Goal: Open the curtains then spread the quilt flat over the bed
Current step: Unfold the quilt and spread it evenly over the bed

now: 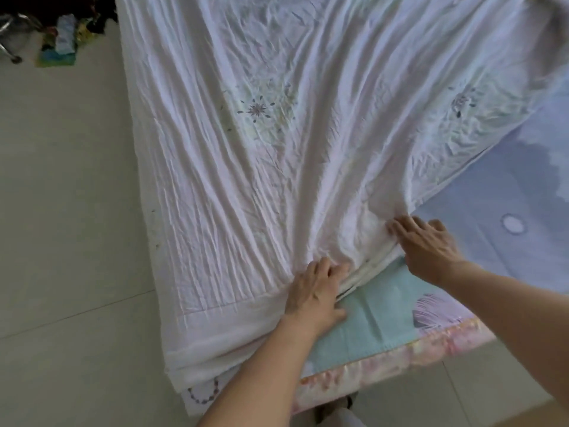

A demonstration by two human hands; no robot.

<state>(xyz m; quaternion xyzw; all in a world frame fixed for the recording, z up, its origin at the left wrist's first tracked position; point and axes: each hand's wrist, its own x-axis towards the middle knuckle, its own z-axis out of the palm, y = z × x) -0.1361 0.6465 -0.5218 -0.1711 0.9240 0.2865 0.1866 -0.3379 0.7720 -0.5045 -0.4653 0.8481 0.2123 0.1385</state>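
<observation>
Gripping the quilt (246, 155) hem with curled fingers, the left hand (312, 292) lies near the right hand (428, 246), which presses spread fingers on it; the quilt fans out beyond both.

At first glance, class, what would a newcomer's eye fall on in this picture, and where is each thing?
The crumpled white quilt fills most of the view, its folds running down to a gathered edge near the camera. There the left hand curls into the cloth and the right hand rests on it alongside. The pale blue-and-green sheet lies bare at lower right.
</observation>
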